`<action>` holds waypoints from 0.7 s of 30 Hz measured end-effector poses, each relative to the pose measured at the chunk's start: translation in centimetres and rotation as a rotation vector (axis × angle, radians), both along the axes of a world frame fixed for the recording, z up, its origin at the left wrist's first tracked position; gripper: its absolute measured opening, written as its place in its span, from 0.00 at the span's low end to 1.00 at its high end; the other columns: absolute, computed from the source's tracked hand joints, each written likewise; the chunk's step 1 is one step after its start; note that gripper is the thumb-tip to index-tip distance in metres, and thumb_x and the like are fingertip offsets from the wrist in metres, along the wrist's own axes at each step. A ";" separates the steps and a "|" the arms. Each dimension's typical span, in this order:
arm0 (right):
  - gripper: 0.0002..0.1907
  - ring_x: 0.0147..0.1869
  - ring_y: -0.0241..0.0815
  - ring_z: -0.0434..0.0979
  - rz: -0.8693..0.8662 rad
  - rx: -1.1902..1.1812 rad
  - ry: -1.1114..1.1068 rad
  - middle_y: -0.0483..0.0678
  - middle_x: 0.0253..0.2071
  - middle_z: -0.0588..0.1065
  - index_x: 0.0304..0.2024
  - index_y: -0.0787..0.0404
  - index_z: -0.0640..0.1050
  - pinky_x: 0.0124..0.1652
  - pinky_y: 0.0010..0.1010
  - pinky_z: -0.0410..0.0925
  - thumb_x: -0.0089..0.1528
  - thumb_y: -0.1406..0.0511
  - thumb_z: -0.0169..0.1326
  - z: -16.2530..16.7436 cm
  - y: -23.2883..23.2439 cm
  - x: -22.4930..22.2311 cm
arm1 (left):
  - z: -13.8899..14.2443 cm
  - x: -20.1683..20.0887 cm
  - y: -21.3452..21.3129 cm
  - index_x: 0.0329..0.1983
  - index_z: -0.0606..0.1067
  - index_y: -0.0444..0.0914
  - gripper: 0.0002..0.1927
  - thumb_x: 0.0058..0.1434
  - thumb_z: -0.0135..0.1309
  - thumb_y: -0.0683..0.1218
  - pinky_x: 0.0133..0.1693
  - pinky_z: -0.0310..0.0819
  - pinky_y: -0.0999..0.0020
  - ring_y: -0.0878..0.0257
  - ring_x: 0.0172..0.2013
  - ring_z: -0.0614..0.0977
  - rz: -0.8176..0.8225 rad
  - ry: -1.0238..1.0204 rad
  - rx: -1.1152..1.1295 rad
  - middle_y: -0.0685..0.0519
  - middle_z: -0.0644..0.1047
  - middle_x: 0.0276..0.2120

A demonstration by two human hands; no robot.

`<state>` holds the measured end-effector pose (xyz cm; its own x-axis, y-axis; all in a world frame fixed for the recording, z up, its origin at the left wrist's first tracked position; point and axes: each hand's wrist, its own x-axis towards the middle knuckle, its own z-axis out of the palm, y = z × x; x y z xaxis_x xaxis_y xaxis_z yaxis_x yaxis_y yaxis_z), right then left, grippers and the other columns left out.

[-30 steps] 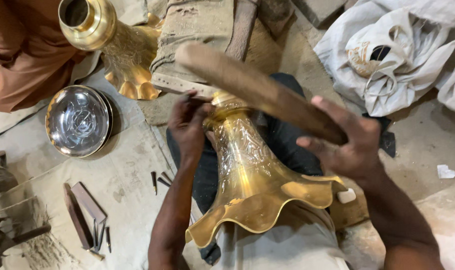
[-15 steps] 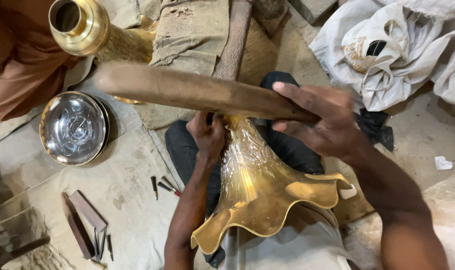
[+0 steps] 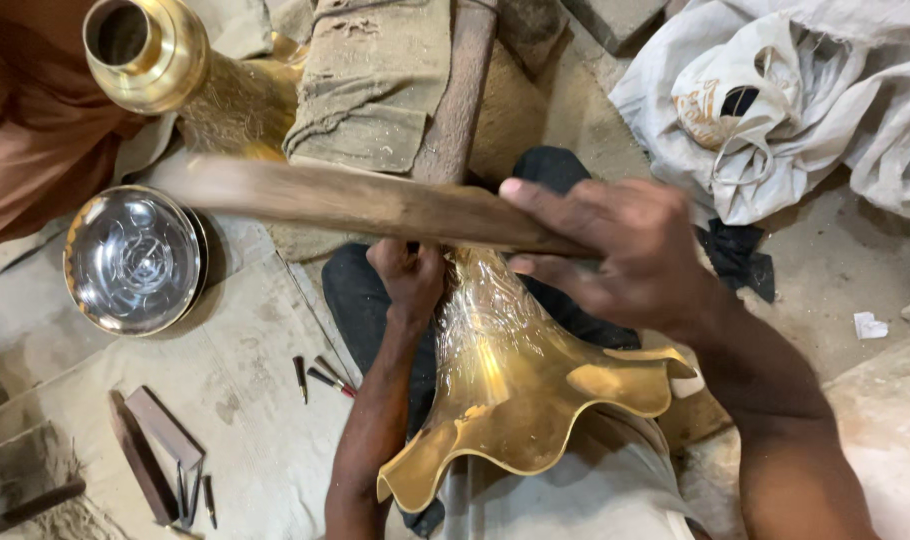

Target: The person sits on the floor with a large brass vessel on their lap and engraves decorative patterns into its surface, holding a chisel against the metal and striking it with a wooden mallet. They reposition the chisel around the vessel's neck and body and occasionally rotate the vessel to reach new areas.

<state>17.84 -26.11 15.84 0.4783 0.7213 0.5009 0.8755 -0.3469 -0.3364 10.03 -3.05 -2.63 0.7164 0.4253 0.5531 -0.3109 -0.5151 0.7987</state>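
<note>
A brass vase [image 3: 515, 380] with a wavy flared rim lies across my lap, its engraved neck pointing away from me. My left hand [image 3: 410, 280] is closed against the neck, fingers curled; what it grips is hidden. My right hand [image 3: 625, 255] grips one end of a long flat wooden stick [image 3: 355, 200], which stretches leftward above the vase neck and looks blurred by motion.
A second brass vase [image 3: 165, 70] stands at the upper left beside a person in brown cloth [image 3: 25, 130]. A shiny round metal plate [image 3: 135, 260] lies on the floor. Small chisels [image 3: 320, 378] and wooden blocks [image 3: 155, 445] are scattered left. White cloth [image 3: 785, 100] is piled upper right.
My right hand has swung the wooden stick from a diagonal slant to nearly level over the vase neck. The left hand stays at the neck.
</note>
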 end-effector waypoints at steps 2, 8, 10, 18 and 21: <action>0.30 0.26 0.32 0.69 0.038 0.058 0.089 0.40 0.30 0.75 0.69 0.49 0.71 0.30 0.29 0.64 0.68 0.49 0.59 -0.2 0.0 0.0 | -0.2 -0.1 0.0 0.44 0.77 0.32 0.09 0.61 0.54 0.31 0.25 0.67 0.66 0.67 0.20 0.75 0.016 0.018 0.024 0.50 0.75 0.23; 0.33 0.24 0.33 0.67 0.074 0.071 0.110 0.38 0.29 0.75 0.69 0.49 0.71 0.30 0.35 0.67 0.66 0.48 0.63 -0.8 -0.8 -0.4 | -0.8 0.6 0.1 0.49 0.80 0.32 0.15 0.62 0.52 0.30 0.22 0.76 0.72 0.70 0.18 0.77 -0.072 -0.003 -0.023 0.55 0.80 0.22; 0.33 0.22 0.35 0.66 -0.011 -0.034 0.125 0.41 0.26 0.73 0.69 0.50 0.73 0.27 0.37 0.65 0.64 0.48 0.63 -1.0 -0.8 -0.6 | -0.6 0.5 0.1 0.48 0.78 0.34 0.13 0.62 0.53 0.30 0.25 0.76 0.71 0.69 0.21 0.79 -0.023 0.011 0.019 0.54 0.81 0.26; 0.30 0.23 0.30 0.69 0.014 0.060 0.174 0.39 0.30 0.75 0.69 0.49 0.71 0.25 0.25 0.66 0.69 0.47 0.59 -1.5 -0.3 -0.3 | -0.1 0.0 0.1 0.49 0.77 0.33 0.11 0.64 0.54 0.33 0.27 0.73 0.69 0.69 0.25 0.80 -0.020 0.016 0.043 0.52 0.79 0.29; 0.32 0.16 0.37 0.64 -0.122 -0.244 -0.032 0.42 0.22 0.73 0.63 0.47 0.78 0.20 0.34 0.60 0.60 0.45 0.63 -1.0 -0.6 -0.7 | -0.6 0.4 0.3 0.48 0.78 0.33 0.12 0.62 0.55 0.32 0.23 0.70 0.71 0.68 0.21 0.76 -0.009 0.014 0.059 0.52 0.79 0.26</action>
<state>17.14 -26.76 14.84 0.5557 0.7605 0.3359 0.8312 -0.5179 -0.2023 10.43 -2.74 -3.21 0.7281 0.3858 0.5667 -0.3048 -0.5582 0.7717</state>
